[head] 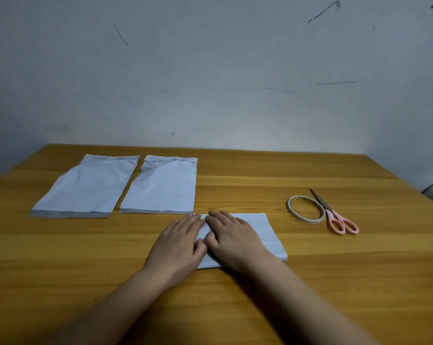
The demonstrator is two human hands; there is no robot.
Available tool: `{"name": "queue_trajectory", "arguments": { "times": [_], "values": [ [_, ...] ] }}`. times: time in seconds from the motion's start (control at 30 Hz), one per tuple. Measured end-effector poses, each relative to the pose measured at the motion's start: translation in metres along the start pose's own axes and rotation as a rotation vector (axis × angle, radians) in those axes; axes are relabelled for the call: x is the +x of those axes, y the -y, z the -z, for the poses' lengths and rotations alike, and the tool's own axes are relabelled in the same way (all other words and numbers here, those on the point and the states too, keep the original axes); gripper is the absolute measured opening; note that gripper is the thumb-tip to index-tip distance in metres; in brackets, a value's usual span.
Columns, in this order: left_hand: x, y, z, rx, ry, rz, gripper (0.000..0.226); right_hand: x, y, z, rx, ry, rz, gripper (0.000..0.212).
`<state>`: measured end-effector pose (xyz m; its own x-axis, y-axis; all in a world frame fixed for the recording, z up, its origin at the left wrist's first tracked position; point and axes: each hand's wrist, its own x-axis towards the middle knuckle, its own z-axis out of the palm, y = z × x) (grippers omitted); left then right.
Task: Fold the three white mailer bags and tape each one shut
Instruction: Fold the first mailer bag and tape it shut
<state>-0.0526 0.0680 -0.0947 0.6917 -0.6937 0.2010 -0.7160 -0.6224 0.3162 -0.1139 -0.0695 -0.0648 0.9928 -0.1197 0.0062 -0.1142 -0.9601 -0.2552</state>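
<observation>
A: Where is the bag in hand?

B: The folded bag (pixel 260 230) lies near the table's (pixel 235 307) front edge, long axis running left to right. The left hand (pixel 178 242) and right hand (pixel 233 237) rest flat on its left part, side by side, fingers straight, pressing rather than grasping.

A: And the tape?

B: The tape roll (pixel 305 209) sits well to the right of the bag, touching the scissors (pixel 335 215). The right hand is nearer, so I judge it should reach while the left pins the fold.

A: The others?

B: The left bag (pixel 86 188) and middle bag (pixel 163 188) lie unfolded side by side, farther back and left. No containers here; whether the bags hold anything, I cannot tell.
</observation>
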Motion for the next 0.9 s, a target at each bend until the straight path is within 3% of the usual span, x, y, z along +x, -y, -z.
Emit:
{"name": "queue_trajectory", "arguments": {
  "times": [0.1, 0.17, 0.27, 0.43, 0.67, 0.9],
  "values": [
    [0.000, -0.001, 0.000, 0.032, -0.048, 0.033, 0.088, 0.004, 0.004, -0.003, -0.005, -0.045, -0.038, 0.047],
    [0.000, -0.001, 0.001, 0.004, -0.049, 0.034, 0.087, 0.005, 0.008, -0.003, 0.023, -0.046, -0.011, 0.059],
    [0.000, 0.000, 0.002, -0.004, -0.047, 0.012, 0.080, 0.006, 0.010, -0.002, 0.147, -0.023, 0.045, 0.045],
    [-0.001, 0.002, 0.000, 0.075, -0.022, 0.003, 0.080, 0.003, 0.015, -0.001, 0.176, -0.017, 0.105, 0.050],
    [0.000, -0.004, 0.000, 0.130, 0.007, 0.051, 0.096, -0.004, 0.002, -0.003, 0.064, 0.040, -0.009, 0.052],
    [0.000, -0.009, 0.003, 0.144, -0.018, 0.072, 0.097, -0.015, -0.015, 0.004, 0.011, 0.050, -0.165, 0.060]
  ]
}}
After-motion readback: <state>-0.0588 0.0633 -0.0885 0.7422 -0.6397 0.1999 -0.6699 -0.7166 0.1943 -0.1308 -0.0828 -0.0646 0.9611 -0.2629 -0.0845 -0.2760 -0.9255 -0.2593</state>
